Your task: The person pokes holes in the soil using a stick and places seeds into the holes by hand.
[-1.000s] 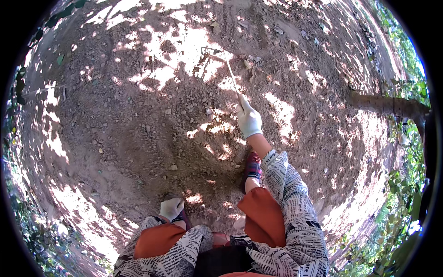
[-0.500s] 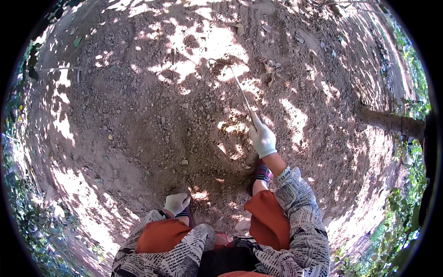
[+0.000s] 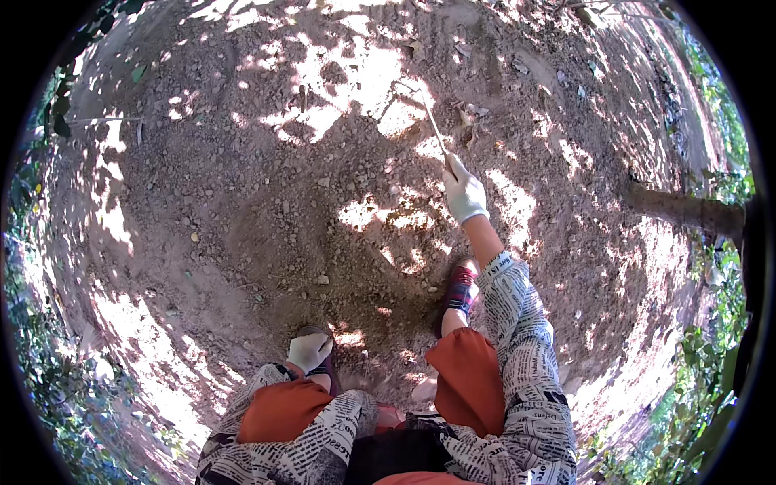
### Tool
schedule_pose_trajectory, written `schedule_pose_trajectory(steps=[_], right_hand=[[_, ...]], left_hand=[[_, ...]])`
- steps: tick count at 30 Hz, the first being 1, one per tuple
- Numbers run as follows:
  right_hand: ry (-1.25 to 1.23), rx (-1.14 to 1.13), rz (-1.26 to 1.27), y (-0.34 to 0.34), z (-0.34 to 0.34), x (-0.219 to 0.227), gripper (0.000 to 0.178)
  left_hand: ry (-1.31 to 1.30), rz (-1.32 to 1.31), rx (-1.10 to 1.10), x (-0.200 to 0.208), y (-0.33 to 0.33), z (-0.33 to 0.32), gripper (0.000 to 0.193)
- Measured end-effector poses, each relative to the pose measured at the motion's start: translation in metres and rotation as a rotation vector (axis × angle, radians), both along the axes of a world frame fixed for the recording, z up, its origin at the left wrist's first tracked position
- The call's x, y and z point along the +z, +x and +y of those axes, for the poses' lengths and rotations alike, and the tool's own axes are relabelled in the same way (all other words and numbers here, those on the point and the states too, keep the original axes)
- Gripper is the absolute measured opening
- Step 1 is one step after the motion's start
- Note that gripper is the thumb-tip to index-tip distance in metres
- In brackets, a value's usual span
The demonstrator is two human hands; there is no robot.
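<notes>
Hand tool [image 3: 432, 121], thin-shafted with a bent head, is held above the centre of the frame; whether the soil is touched by its head cannot be told. Nearly the whole frame is filled by brown, crumbly ground [image 3: 194, 178], dappled with sunlight. Green foliage [image 3: 695, 356] is seen along both side edges. Printed sleeves [image 3: 529, 380] in black and white are shown at the bottom, with orange cloth [image 3: 467, 380] over the knees. A brown trunk [image 3: 687, 210] is seen at the right. A dark red shoe [image 3: 459, 293] is planted below centre. By the white-gloved right hand [image 3: 466, 194], right of centre, the tool's handle is gripped. The white-gloved left hand [image 3: 309, 352], lower left of centre, is curled; whether anything is held cannot be told. A pale stone [image 3: 323, 280] is seen near centre.
</notes>
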State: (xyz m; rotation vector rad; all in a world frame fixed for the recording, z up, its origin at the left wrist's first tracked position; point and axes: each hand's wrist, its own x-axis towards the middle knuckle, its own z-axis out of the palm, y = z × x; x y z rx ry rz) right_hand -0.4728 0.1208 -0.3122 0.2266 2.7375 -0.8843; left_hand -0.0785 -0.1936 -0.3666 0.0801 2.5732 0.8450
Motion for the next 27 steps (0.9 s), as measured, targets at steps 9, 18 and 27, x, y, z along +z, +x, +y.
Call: schedule_pose_trajectory(steps=[9, 18, 27], right_hand=[[0.356, 0.34, -0.077, 0.126, 0.093, 0.097, 0.043], [0.577, 0.421, -0.315, 0.096, 0.014, 0.123, 0.026], [0.61, 0.372, -0.281, 0.104, -0.016, 0.126, 0.019]], left_hand=[[-0.007, 0.013, 0.045, -0.004, 0.008, -0.001, 0.025], [-0.043, 0.003, -0.012, -0.006, 0.004, 0.002, 0.031], [-0.1, -0.096, -0.065, -0.003, -0.002, 0.003, 0.031]])
